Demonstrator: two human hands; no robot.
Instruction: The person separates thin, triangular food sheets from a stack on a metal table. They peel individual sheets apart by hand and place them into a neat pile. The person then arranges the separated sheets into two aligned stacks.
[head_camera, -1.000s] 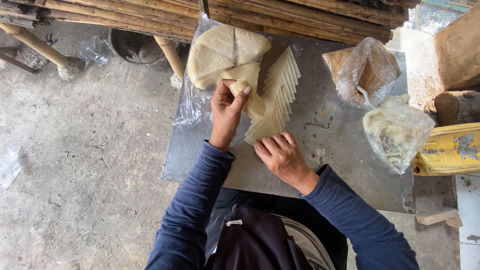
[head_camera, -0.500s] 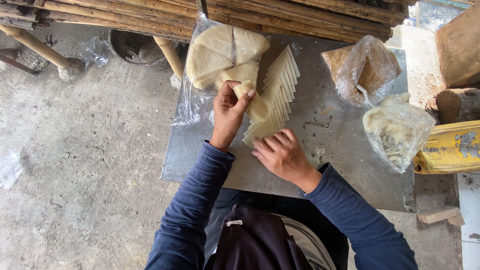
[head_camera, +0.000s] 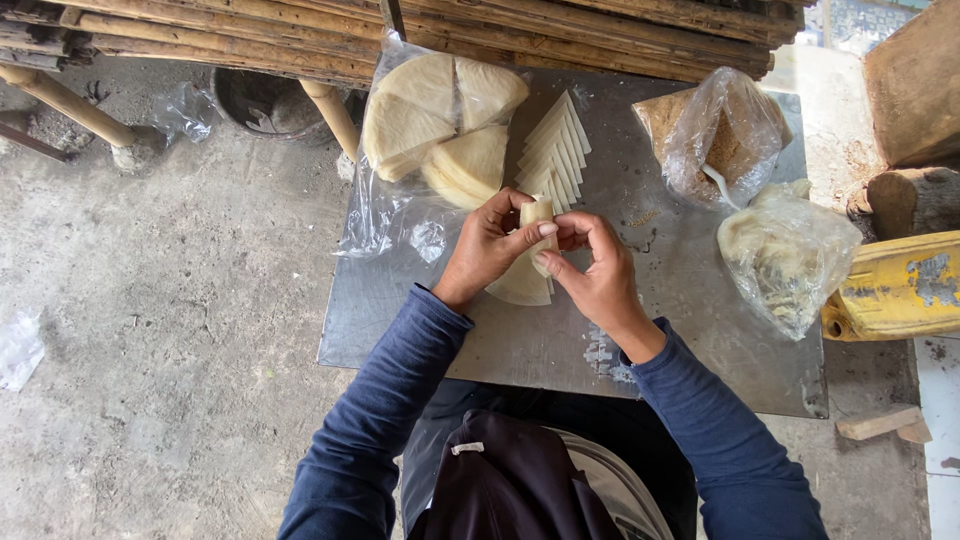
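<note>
While both hands meet above the middle of a metal tabletop (head_camera: 690, 330), the left hand (head_camera: 487, 250) and right hand (head_camera: 597, 268) pinch a pale, cream-coloured wrapper sheet (head_camera: 541, 238), fingers closed narrowly on it as it curls into a roll. Beneath the hands lies a fan of triangular wrappers (head_camera: 555, 150), running toward the far edge. At the far left corner an open plastic bag (head_camera: 385, 215) holds quartered wrapper stacks (head_camera: 440, 125); two filled bags (head_camera: 770, 200) sit along the right edge.
</note>
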